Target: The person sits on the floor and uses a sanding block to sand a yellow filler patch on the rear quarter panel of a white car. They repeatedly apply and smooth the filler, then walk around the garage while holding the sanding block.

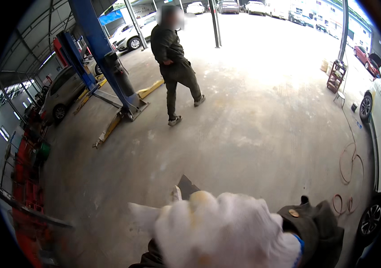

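Note:
My right hand (226,228), in a white work glove with yellowish stains and a blue cuff edge, fills the lower middle of the view. Its fingers are curled closed, knuckles toward me. A dark grey flat piece with a pointed corner (187,185) juts out just beyond the knuckles; the glove hides the rest of it. Beside that piece a pale glove fingertip (177,194) shows, and I cannot tell which hand it belongs to. My left hand is mostly or wholly hidden behind the right one. A dark olive sleeve (315,228) covers my right forearm.
A person (172,62) in dark clothes walks ahead on the concrete floor. Left of them stands a blue car lift (110,58) with yellow arms (107,129). Red equipment (29,196) lines the left wall. At right are a white car (380,129), a hose (346,172) and a shelf cart (336,77).

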Demonstrator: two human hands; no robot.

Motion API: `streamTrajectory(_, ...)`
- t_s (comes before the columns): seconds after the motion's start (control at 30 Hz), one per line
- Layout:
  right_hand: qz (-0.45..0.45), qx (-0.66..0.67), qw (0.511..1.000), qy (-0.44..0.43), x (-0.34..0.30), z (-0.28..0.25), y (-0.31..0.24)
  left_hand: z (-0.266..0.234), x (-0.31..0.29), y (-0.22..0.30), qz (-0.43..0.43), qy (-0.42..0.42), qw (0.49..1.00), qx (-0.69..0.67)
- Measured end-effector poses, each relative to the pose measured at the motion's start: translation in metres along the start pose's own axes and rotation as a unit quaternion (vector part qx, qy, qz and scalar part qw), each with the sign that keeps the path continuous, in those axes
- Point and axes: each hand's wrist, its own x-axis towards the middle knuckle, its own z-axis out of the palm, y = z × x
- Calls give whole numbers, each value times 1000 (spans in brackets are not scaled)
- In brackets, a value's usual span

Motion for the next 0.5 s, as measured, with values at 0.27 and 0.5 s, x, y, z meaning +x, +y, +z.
streamTrajectory(0.27, 425, 553, 710, 100, 15, 195, 201, 160, 124, 16, 105, 12, 987, -119)
streamTrajectory(0.5, 498, 607, 552, 280, 55, 278, 342, 312, 216, 127, 11, -220, 947, -235)
